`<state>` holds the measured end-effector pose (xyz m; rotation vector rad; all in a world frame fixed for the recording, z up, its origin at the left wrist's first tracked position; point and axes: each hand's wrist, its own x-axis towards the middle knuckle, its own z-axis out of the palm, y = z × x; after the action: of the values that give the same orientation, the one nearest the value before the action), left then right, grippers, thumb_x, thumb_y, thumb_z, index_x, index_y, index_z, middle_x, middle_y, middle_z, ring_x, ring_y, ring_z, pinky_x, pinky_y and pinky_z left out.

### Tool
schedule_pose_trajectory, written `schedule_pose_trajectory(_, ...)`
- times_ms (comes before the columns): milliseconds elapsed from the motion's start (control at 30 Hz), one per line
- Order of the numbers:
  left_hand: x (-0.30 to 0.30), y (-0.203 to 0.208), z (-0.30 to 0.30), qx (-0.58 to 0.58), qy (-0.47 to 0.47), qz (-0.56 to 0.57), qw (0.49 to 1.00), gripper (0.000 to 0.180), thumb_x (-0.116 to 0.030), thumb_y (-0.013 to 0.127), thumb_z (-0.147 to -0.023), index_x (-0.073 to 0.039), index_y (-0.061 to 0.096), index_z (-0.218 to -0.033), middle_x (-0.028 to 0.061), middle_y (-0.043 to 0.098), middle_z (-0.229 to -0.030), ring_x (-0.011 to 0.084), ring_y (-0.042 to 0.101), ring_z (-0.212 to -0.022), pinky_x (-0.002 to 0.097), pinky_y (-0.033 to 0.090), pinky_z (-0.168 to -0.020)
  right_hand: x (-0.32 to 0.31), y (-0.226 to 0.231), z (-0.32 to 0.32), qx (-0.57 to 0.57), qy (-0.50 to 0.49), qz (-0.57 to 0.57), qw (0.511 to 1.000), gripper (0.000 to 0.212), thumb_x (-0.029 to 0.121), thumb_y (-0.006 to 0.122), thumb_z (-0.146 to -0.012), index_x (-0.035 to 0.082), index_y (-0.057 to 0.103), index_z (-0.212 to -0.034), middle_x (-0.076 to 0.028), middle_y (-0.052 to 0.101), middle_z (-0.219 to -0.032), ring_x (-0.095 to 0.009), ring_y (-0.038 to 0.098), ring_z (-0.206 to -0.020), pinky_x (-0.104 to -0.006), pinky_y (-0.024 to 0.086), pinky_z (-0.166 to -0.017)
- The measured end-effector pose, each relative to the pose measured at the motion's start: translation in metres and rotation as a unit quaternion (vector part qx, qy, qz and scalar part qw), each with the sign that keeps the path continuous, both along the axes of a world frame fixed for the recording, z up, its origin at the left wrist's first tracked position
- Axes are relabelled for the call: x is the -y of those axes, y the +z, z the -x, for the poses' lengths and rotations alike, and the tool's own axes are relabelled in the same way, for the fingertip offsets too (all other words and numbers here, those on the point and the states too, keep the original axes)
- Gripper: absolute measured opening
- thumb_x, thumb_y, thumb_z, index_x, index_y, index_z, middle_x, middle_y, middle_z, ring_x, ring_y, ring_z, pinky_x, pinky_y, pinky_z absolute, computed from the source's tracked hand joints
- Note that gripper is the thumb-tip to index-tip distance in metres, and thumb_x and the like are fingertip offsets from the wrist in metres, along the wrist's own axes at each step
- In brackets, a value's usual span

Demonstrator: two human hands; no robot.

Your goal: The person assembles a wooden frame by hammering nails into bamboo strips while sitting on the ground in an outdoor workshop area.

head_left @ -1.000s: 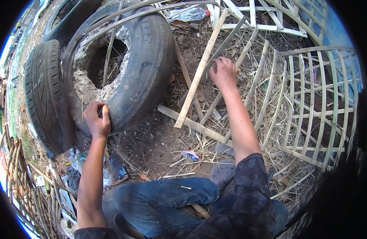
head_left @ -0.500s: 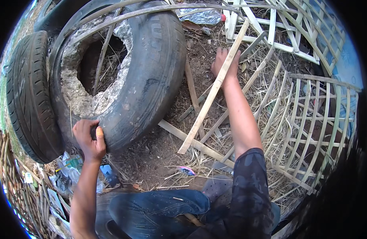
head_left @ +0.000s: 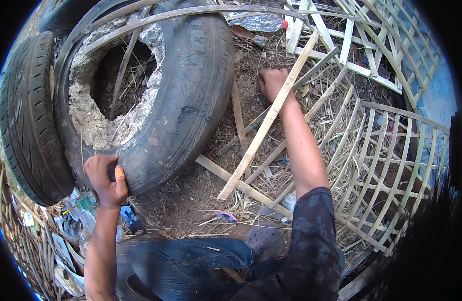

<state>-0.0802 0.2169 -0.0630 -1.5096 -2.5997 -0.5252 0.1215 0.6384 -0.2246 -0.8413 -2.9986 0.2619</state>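
Observation:
A large worn tyre lies on its side at the left, its middle ringed with rough concrete around a dark hole. At its near edge my left hand grips the rubber with curled fingers; an orange wrap covers the thumb. Beyond it, on the dirt, my right hand is closed like a fist, and what it may hold is hidden. A long pale bamboo strip slants across in front of my right wrist. Under that strip runs a darker, greyish strip, passing beside the right hand.
A second tyre stands against the large one. Woven bamboo lattices spread along the right over straw. A clear plastic bottle with a red cap lies at the top. Plastic litter and stacked sticks are at lower left.
My right hand has drawn its fingers in from spread on the ground to a closed fist, shifting slightly left. My left hand stays on the tyre's edge. The whole view has shifted a little.

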Motion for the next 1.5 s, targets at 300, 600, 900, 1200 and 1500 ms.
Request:
schedule_pose_trajectory(300,-0.003,-0.002,-0.002,0.011,-0.002,0.018,1.000,0.024,-0.022,0.057,-0.077,-0.002,0.060,-0.090,0.0135,0.055,-0.087,0.0331,0.051,-0.089,0.0425,0.035,-0.093,0.047,0.016,-0.023,-0.244,0.023,0.004,0.969,0.025,0.009,0.069,-0.077,0.006,0.069,-0.102,-0.012,0.068,-0.101,-0.031,0.062,-0.101,-0.0430,0.045,-0.092)
schedule_pose_trajectory(600,-0.006,-0.006,-0.003,0.024,0.003,0.018,1.000,0.025,-0.023,0.057,-0.075,-0.002,0.057,-0.088,0.0143,0.054,-0.087,0.0337,0.050,-0.089,0.0416,0.036,-0.088,0.123,-0.015,-0.072,-0.390,-0.455,0.288,0.747,0.055,0.004,0.060,-0.083,-0.003,0.044,-0.136,-0.023,0.051,-0.133,-0.035,0.051,-0.124,-0.0419,0.040,-0.107)
schedule_pose_trajectory(900,-0.007,-0.003,-0.004,0.024,0.013,0.022,0.999,0.027,-0.027,0.055,-0.079,-0.002,0.057,-0.089,0.0144,0.054,-0.087,0.0341,0.050,-0.087,0.0418,0.037,-0.087,0.110,0.006,-0.063,-0.041,-0.385,0.204,0.899,0.070,0.005,0.058,-0.081,-0.003,0.034,-0.146,-0.024,0.021,-0.157,-0.036,0.016,-0.148,-0.0559,0.011,-0.118)
schedule_pose_trajectory(1200,-0.002,-0.005,-0.002,-0.002,-0.004,0.040,0.999,0.031,-0.031,0.052,-0.087,-0.001,0.057,-0.092,0.0147,0.054,-0.091,0.0335,0.052,-0.091,0.0403,0.037,-0.087,0.130,0.010,-0.071,0.048,-0.319,0.250,0.913,0.071,0.020,0.056,-0.087,-0.007,0.028,-0.147,-0.024,0.018,-0.158,-0.035,0.013,-0.149,-0.0534,0.011,-0.119)
schedule_pose_trajectory(1500,-0.003,-0.006,-0.001,-0.003,0.002,0.024,1.000,0.027,-0.027,0.054,-0.084,-0.001,0.057,-0.092,0.0149,0.054,-0.090,0.0340,0.051,-0.090,0.0412,0.037,-0.087,0.050,0.030,-0.074,-0.010,-0.272,0.020,0.962,0.045,0.008,0.054,-0.087,-0.007,0.054,-0.130,-0.027,0.044,-0.143,-0.037,0.031,-0.141,-0.0539,0.023,-0.116)
